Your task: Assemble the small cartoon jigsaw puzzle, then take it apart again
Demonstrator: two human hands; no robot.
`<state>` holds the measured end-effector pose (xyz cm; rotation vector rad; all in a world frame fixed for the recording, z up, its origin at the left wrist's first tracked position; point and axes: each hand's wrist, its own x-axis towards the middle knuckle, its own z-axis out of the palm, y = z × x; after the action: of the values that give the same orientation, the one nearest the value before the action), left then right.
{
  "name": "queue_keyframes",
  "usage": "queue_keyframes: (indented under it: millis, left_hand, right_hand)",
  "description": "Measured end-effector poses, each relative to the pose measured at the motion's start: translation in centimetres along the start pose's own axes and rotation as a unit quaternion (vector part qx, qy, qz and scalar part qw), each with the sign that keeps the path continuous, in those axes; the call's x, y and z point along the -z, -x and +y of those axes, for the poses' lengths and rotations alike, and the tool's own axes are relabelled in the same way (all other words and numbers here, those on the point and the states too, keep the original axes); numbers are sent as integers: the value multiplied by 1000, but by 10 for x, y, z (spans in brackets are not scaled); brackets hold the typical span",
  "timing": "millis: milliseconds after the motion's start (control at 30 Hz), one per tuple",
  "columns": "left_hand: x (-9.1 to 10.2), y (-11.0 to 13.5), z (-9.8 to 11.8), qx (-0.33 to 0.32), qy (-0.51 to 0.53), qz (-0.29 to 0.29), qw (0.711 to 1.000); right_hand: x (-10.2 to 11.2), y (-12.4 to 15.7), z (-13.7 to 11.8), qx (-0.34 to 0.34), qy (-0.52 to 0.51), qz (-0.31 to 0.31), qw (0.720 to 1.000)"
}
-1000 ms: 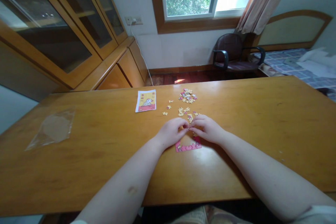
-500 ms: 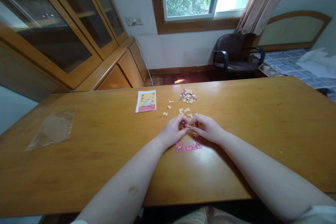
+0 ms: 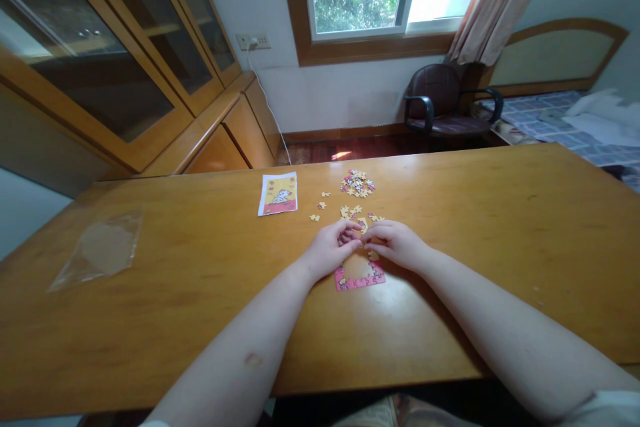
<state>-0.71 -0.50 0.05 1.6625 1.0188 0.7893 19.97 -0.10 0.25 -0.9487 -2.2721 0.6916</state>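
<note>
My left hand [image 3: 333, 250] and my right hand [image 3: 395, 243] meet fingertip to fingertip above the near middle of the desk. Both are closed in a pinch on a small puzzle piece, mostly hidden by the fingers. Just below them lies a partly joined pink puzzle border [image 3: 360, 283], its bottom row and lower corners showing; my hands cover its upper part. Loose yellow puzzle pieces [image 3: 345, 212] are scattered right beyond my fingers. Farther back is a heap of mixed puzzle pieces [image 3: 357, 183].
A picture card [image 3: 279, 193] with a white animal on yellow and pink lies left of the pieces. A clear plastic bag [image 3: 103, 243] rests at the left of the wooden desk [image 3: 500, 227]. Beyond the desk stand a dark armchair [image 3: 440, 100] and a glass-door cabinet [image 3: 200, 107].
Both hands stay nearly in place, with slight finger movement. The small piece between the fingertips shows less now. The puzzle border and loose pieces look much the same.
</note>
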Motion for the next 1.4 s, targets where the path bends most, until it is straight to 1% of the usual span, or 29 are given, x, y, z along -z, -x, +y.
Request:
queue_keyframes:
  millis: [67, 233, 400, 500, 700, 767, 867, 933, 1000, 1100, 1200, 1400]
  left_hand:
    - [2, 0, 4, -10, -35, 11, 999]
    - [3, 0, 10, -22, -94, -13, 995]
    - [-1, 1, 11, -5, -130, 7, 991]
    - [-2, 2, 11, 8, -119, 21, 993]
    - [-3, 2, 12, 27, -117, 35, 992]
    - [-2, 2, 12, 24, -138, 33, 990]
    - [0, 2, 11, -5, -198, 42, 979]
    - [1, 3, 11, -36, -244, 41, 968]
    - [1, 5, 12, -64, -293, 23, 954]
    - [0, 7, 13, -80, -352, -7, 933]
    - [-1, 8, 13, -74, -371, -18, 926]
    - [0, 7, 13, -72, -373, -22, 925]
  right_hand:
    - [1, 1, 2, -25, -1, 9, 1000]
    - [1, 0, 2, -61, -6, 48, 997]
    - [-2, 0, -3, -79, -9, 46, 996]
    - [-2, 1, -3, -77, 3, 50, 996]
    - [0, 1, 0, -51, 29, 60, 996]
    - [1, 1, -1, -41, 35, 57, 997]
    - [7, 1, -2, -37, 68, 43, 996]
    - [12, 2, -2, -68, 97, 33, 992]
    - [15, 1, -1, -118, 117, 19, 986]
    - [16, 1, 0, -176, 122, -6, 977]
    - [13, 0, -1, -195, 115, -21, 974]
    - [8, -2, -4, -206, 106, -35, 972]
